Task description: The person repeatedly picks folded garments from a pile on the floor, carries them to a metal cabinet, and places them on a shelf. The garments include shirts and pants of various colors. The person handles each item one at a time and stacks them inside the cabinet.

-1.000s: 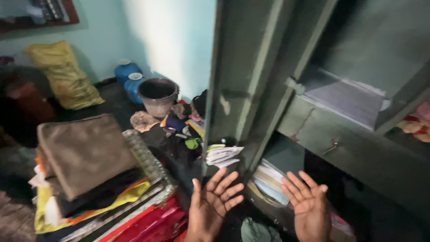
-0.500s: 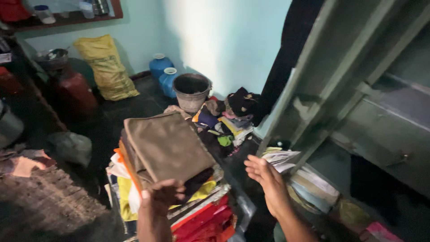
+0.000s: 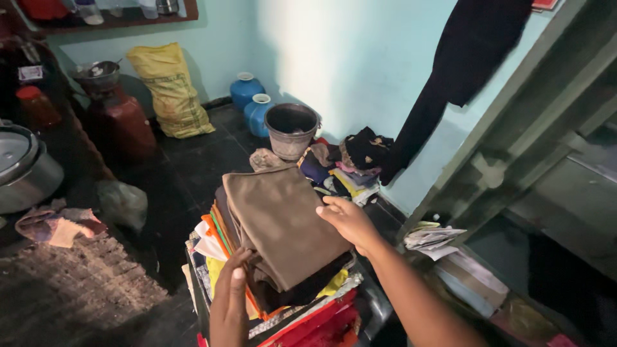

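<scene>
The right hand (image 3: 349,222) lies flat and open on the brown folded cloth (image 3: 279,222), with its fingers spread and pinching nothing. The left hand (image 3: 230,301) is open too, and its fingertips press against the near side of the pile of folded clothes (image 3: 267,270), just under the brown cloth. The brown cloth is the top thing on this pile, in the middle of the head view, right in front of the person. Under it are dark, orange, white and yellow layers, and red cloth at the very bottom.

A fat yellow sack (image 3: 168,90) leans against the light blue wall (image 3: 334,51) at the back. It has faint marks on it, too small to make out. Beside it stand two round blue pots (image 3: 252,103) with white rims. In front of the pots is a dark bucket (image 3: 292,131); I cannot tell what is in it. A heap of mixed clothes (image 3: 347,164) lies on the floor by the bucket. A dark garment (image 3: 459,71) hangs on the wall above that heap.

On the right stands a green metal cupboard (image 3: 546,141). Loose papers (image 3: 434,238) lie low by its open side. On the left are a red gas cylinder (image 3: 119,125) and a big silver cooking pot (image 3: 22,170).
</scene>
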